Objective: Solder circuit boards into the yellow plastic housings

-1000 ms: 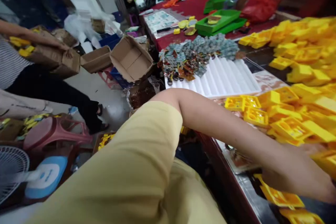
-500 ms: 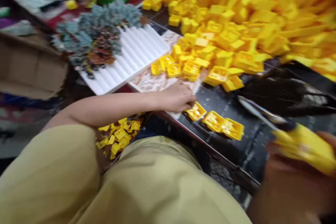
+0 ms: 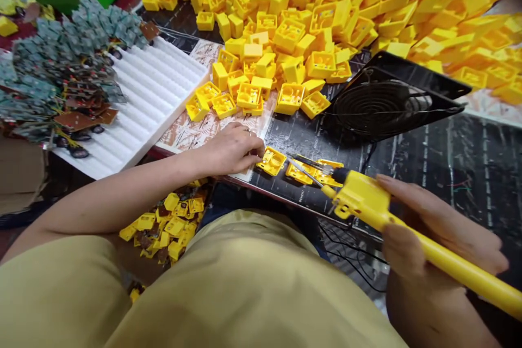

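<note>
From the head view, the person's left hand [image 3: 230,148] rests on the dark tabletop [image 3: 468,157], its grip narrow, fingertips pinched against the edge of a small yellow plastic housing with a round recess [image 3: 272,161] that lies flat just to the right of the fingers. The right hand [image 3: 432,239] is wrapped around the long yellow plastic handle of a soldering iron [image 3: 408,228], the grip closed firmly on it, the index finger stretched along the top. The iron's thin metal tip [image 3: 304,166] points away from that hand toward the left one and hovers over two more small yellow plastic housings [image 3: 314,172] lying side by side, just right of the pinched one; whether the tip touches them I cannot tell. Beyond the left hand sits a white ribbed foam tray [image 3: 150,92], with a heap of small green and brown circuit boards [image 3: 61,65] spread over its far left part. Beyond both hands rises a big pile of loose yellow plastic housings [image 3: 310,16]. A black square fan with a wire guard [image 3: 383,100] lies tilted on the tabletop, beyond the right hand's iron. Below the left forearm, off the tabletop edge, a box of more yellow pieces [image 3: 171,223] shows beside the person's tan clothing [image 3: 244,293].
</note>
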{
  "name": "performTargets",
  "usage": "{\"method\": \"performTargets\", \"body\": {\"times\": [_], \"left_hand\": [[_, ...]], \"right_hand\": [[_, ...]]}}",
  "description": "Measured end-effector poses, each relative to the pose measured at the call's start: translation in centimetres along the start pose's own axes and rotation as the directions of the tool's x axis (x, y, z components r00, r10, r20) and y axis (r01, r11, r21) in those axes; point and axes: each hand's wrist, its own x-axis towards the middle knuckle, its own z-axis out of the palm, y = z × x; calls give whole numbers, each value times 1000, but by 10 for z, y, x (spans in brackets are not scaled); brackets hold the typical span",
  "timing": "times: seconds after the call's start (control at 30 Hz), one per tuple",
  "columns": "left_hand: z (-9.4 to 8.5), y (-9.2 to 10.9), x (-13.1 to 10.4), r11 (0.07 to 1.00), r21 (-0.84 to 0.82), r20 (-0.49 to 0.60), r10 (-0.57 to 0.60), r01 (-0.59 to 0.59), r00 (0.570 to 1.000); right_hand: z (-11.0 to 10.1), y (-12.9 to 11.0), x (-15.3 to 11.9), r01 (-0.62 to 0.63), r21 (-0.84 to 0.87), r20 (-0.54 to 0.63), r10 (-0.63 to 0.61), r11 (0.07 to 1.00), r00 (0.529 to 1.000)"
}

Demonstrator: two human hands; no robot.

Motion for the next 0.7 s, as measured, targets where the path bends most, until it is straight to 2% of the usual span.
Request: {"method": "performTargets", "body": {"times": [0.1,0.27,0.4,0.47,0.6,0.7], "left_hand": [[-1,1,0,999,44,5,32,-32,999],[-2,5,2,995,95,45,11,-15,999],[1,3,2,996,85,22,31,-32,999],[3,2,2,996,80,9,39,-39,999],[3,2,0,998,66,-5,13,-13,1000],[0,3,-2,1000,-18,2,-24,24,1000]], "right_hand": [[6,-6,6,12,34,-1,-12,999,1000],[14,-10,11,112,194,159,-144,975,977],[15,-16,16,107,163,232,-143,981,962],[16,-20,20,120,153,238,-154,981,959],[19,-24,28,246,133,188,-269,960,945],[16,-24,27,245,118,209,-265,962,941]]}}
